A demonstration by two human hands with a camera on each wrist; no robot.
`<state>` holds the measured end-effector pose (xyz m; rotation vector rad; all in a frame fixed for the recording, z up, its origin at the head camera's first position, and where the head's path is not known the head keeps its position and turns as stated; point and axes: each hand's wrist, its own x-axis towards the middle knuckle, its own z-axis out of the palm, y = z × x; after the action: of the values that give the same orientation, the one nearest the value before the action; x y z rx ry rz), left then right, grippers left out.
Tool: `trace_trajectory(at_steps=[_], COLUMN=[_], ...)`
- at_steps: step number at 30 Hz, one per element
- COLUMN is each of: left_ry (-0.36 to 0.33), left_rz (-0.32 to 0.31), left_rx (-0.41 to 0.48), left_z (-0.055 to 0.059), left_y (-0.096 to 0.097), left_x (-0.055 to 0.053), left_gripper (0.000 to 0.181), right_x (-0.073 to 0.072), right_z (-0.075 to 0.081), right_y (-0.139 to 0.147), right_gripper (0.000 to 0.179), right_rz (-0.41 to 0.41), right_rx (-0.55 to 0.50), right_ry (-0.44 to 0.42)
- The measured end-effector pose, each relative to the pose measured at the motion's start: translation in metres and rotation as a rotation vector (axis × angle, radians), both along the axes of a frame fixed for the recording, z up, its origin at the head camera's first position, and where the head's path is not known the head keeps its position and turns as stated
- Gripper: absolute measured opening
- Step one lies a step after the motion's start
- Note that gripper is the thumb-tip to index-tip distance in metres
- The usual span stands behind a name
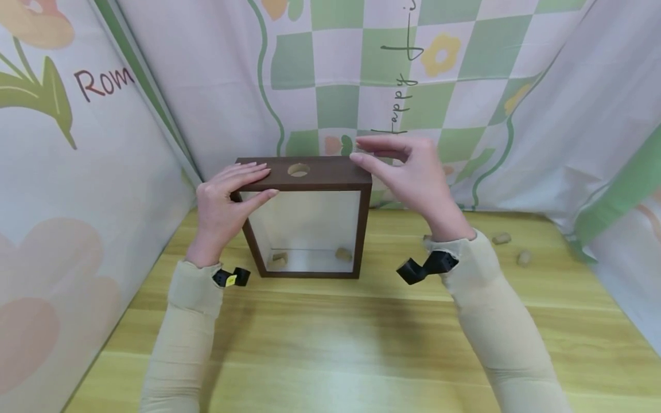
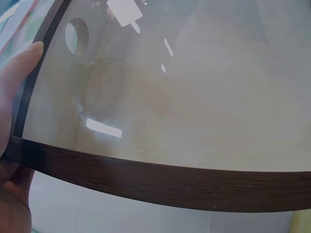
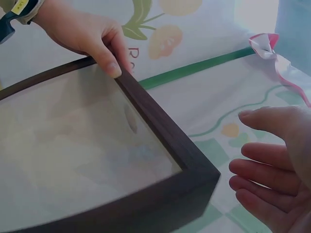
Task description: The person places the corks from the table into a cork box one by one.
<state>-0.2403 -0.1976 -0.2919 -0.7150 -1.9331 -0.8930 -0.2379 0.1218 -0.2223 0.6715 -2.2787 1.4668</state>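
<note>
Wood-grain table [image 1: 330, 344], upright box [image 1: 307, 223], hole [image 1: 298, 170] up, long axis unclear, left hand [image 1: 227, 198] holding it, right hand [image 1: 415, 172] loosely parted

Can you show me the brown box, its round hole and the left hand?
Brown box [image 1: 333, 172]: head view, on its top board.
Round hole [image 1: 298, 170]: head view, middle of the opening.
Left hand [image 1: 221, 201]: head view, back of the hand.

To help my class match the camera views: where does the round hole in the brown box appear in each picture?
Head: the round hole is just left of and above centre, in the top of the brown box.
Left wrist: the hole is near the upper left corner, seen through the clear pane.
Right wrist: the hole is a faint oval, left of centre near mid-height.
Shared landmark: the left hand, at the box's edge in every view.
</note>
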Motion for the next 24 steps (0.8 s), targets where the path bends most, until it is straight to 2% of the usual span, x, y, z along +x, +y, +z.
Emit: trace_trajectory(at_steps=[4, 11, 19, 24], left_ry=[0.000, 0.013, 0.013, 0.013], left_rz=[-0.003, 0.003, 0.004, -0.005], left_rx=[0.011, -0.033, -0.026, 0.001], left_z=[0.000, 0.001, 0.000, -0.001], left_y=[0.000, -0.001, -0.001, 0.001], left_x=[0.000, 0.000, -0.001, 0.000], left_gripper=[0.039, 0.040, 0.039, 0.040], right_x=[0.002, 0.004, 0.003, 0.005], right_z=[-0.002, -0.007, -0.017, -0.022], right_y=[0.015, 0.042, 0.072, 0.091], right_gripper=[0.030, 0.034, 0.035, 0.037], right_rz=[-0.044, -0.124, -0.187, -0.238], right_rx=[-0.027, -0.032, -0.061, -0.037], right_ry=[-0.001, -0.025, -0.052, -0.066])
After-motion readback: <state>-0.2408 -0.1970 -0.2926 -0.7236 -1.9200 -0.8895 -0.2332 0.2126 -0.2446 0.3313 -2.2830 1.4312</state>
